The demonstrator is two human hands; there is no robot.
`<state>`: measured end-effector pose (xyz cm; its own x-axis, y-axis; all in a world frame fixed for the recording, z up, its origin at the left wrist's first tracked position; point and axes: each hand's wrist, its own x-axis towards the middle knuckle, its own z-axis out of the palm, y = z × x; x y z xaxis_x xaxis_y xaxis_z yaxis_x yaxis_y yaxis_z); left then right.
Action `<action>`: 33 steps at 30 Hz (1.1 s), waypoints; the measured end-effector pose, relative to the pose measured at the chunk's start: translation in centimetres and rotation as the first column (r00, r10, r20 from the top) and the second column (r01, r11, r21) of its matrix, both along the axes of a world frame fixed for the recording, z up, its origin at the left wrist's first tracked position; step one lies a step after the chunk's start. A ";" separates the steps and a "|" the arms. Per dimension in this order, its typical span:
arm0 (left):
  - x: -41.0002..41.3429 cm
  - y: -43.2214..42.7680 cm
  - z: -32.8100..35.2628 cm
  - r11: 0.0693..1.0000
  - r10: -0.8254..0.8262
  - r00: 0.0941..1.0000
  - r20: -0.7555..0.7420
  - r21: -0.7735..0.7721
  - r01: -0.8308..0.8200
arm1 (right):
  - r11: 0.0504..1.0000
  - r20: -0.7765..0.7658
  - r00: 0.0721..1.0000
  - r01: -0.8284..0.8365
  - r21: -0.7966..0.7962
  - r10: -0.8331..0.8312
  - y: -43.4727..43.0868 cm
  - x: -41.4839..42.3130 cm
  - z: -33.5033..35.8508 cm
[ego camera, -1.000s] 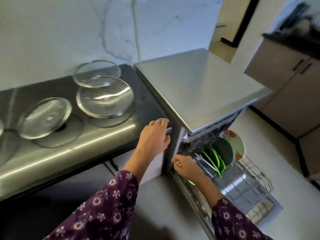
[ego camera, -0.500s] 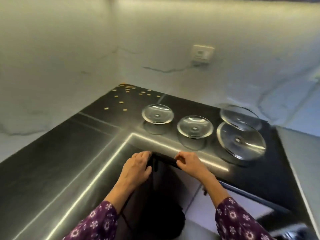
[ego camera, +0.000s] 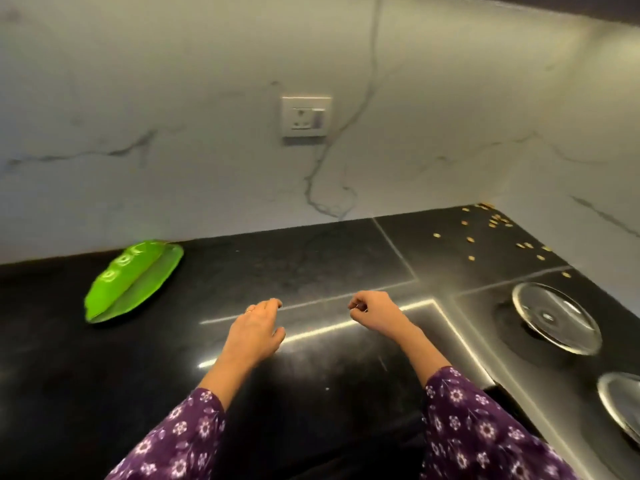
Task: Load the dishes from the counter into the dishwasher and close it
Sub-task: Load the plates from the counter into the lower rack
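A green leaf-shaped plate (ego camera: 133, 280) lies on the black counter (ego camera: 311, 265) at the left, near the wall. My left hand (ego camera: 254, 332) hovers over the counter's middle, fingers loosely curled and holding nothing, well to the right of the green plate. My right hand (ego camera: 375, 311) hangs beside it with fingers loosely curled, also holding nothing. Two clear glass plates sit at the right: one (ego camera: 557, 318) farther back, another (ego camera: 621, 403) cut off by the frame's edge. The dishwasher is out of view.
A white wall socket (ego camera: 306, 116) sits on the marble backsplash. Small yellow crumbs (ego camera: 498, 233) are scattered in the counter's far right corner. A bright strip of reflected light crosses the counter under my hands.
The view has swung left from the dishwasher across the counter corner. Both hands left the counter's front edge and now hover above it. The green plate has come into view.
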<state>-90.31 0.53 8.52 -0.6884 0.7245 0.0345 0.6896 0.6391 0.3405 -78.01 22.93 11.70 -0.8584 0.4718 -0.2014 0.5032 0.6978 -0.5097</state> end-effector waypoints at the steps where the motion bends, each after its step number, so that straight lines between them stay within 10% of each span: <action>1: -1.1 -1.3 -0.2 0.999 0.049 0.999 0.007 0.000 -0.049 | 0.999 0.010 0.999 -0.037 -0.003 0.037 -0.8 -2.1 0.0; 17: -15.2 -16.6 -0.8 0.826 0.558 0.823 0.100 0.028 -0.563 | 0.827 0.105 0.976 -0.100 -0.554 0.188 -17.4 -30.5 -5.3; 30: -19.1 -18.7 -1.8 0.775 0.609 0.786 0.106 0.133 -0.618 | 0.596 0.151 0.963 0.259 -0.760 -0.225 -25.5 -37.7 -9.6; 33: -18.7 -18.2 -1.4 0.788 0.588 0.803 0.099 0.153 -0.596 | 0.669 0.059 0.975 0.192 -0.718 -0.215 -24.0 -36.2 -9.4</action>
